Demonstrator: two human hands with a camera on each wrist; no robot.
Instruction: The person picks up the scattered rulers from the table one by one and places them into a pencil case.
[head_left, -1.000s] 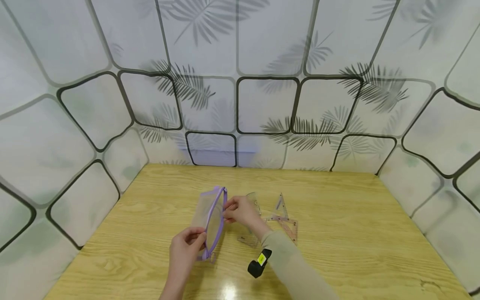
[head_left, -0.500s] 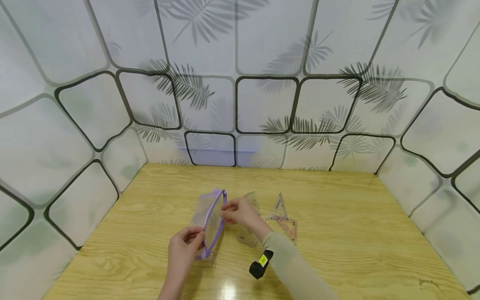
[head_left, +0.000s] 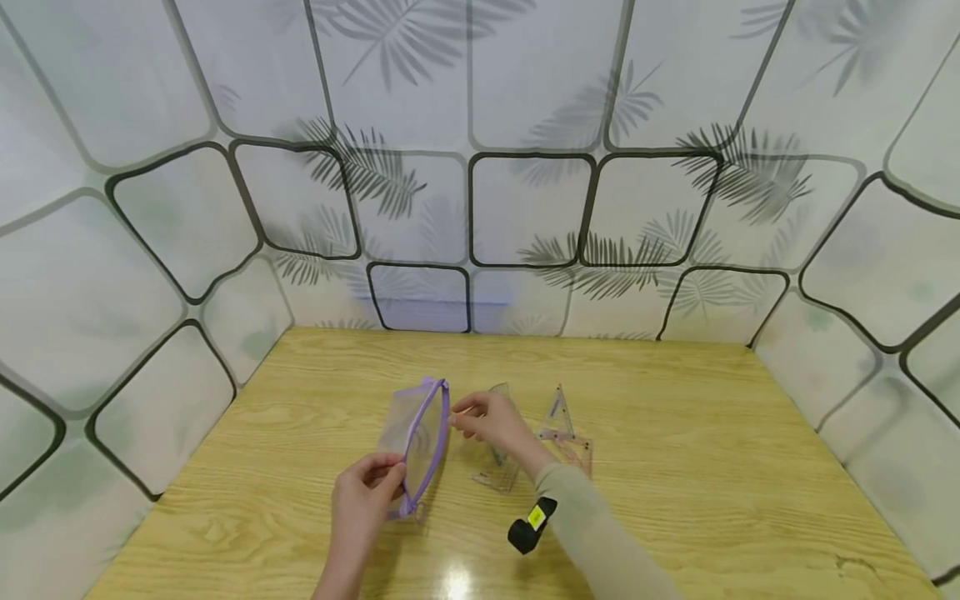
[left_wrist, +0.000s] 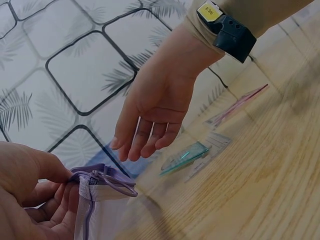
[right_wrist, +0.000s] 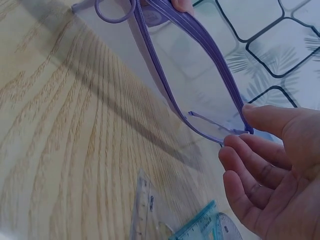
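Note:
A see-through zip pouch (head_left: 397, 421) with purple edging stands on the table, its zipped mouth spread and facing right. My left hand (head_left: 363, 493) pinches the near side of that mouth between thumb and fingers. Close to the pouch's far right rim, my right hand (head_left: 501, 425) hovers with fingers extended and nothing in them. In the left wrist view the right hand (left_wrist: 162, 95) hangs apart from the pouch's purple zipper end (left_wrist: 102, 177). Beneath and beyond it lie a clear set square (head_left: 557, 417), a pinkish set square (head_left: 579, 454) and a teal-edged ruler piece (left_wrist: 185, 157).
The wooden table (head_left: 712, 467) reaches back to a patterned curtain (head_left: 532, 208), which also encloses both sides. A black device (head_left: 532, 527) is strapped to the right wrist. A clear protractor (head_left: 501, 389) lies partly behind the right hand.
My right hand has let go of the pouch's right rim and moved slightly right. The left hand keeps its pinch, and the pouch mouth stays spread.

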